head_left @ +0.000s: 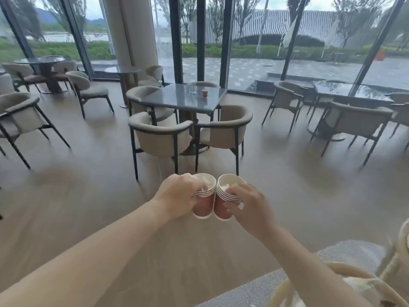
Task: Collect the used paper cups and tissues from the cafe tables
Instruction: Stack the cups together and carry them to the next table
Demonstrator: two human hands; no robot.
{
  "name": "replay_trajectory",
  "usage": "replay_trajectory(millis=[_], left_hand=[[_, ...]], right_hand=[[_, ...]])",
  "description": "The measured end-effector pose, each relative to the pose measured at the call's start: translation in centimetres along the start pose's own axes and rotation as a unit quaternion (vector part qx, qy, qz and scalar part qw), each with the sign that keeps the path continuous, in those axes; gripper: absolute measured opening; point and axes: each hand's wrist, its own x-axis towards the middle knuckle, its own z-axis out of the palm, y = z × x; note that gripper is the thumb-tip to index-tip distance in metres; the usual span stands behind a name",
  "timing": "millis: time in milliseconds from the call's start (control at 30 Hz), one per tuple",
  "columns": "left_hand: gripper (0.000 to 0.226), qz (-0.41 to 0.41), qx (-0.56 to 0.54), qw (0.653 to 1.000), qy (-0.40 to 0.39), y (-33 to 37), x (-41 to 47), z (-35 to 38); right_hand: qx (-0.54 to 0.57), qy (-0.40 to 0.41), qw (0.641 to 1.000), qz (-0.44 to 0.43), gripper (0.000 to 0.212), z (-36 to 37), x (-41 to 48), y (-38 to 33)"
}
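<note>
Now left hand (177, 196) clasping cup stack (203, 200), right hand (250, 207) clasping tissue-filled stack (225, 202)

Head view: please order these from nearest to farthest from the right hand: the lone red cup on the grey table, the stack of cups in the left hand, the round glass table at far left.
1. Stack of cups in the left hand, right beside the right hand.
2. Lone red cup, on the grey table ahead.
3. Round glass table, far left by the windows.

Both bare arms are reaching forward, side by side. The left hand (177, 196) and right hand (250, 207) are each gripping, fingers (232, 191) curled closed
</note>
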Motion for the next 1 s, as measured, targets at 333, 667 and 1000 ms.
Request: replay_trajectory(millis=[333,667,1000], left_hand=[[0.029,0.019,0.02,0.999,0.031,-16.5,14.4,3.2],[0.033,0.193,0.002,0.981,-0.001,-22.3,33.8,9.5],[0.03,0.308,-0.097,0.946,-0.039,-18.6,58.6,20.6]], right_hand=[[-0.009,0.004,1.0,0.001,0.032,11.3,18.0,5.1],[-0.101,0.071,0.99,0.074,0.034,13.5,29.5,15.1],[-0.159,0.075,0.977,0.122,0.031,10.5,39.2,36.1]])
